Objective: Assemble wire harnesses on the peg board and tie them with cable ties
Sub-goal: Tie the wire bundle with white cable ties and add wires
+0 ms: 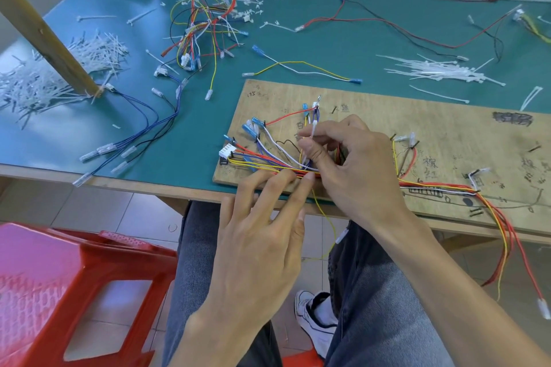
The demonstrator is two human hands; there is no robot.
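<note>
on the peg board (372,116), left hand (262,217) pressed the wire bundle (268,168) with straight fingers; right hand (351,158) pinched what looked like a cable tie (313,129); tying seemed in hand; next move called for looping it round.

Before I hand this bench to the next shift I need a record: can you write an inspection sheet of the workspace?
Surface: green table mat, with the peg board lying at its near edge.
Job's things: wire harness routed round pegs on the board; spare cable ties heaped beyond it.
Clutter: tie offcuts in heaps at the left and far side.
Hands: left hand presses the harness with straight fingers; right hand pinches what looks like a white tie.
Cables: wire tangle and blue wires loose on the mat; the harness tail hangs off the board.
Surroundings: red stool, wooden post.
</note>
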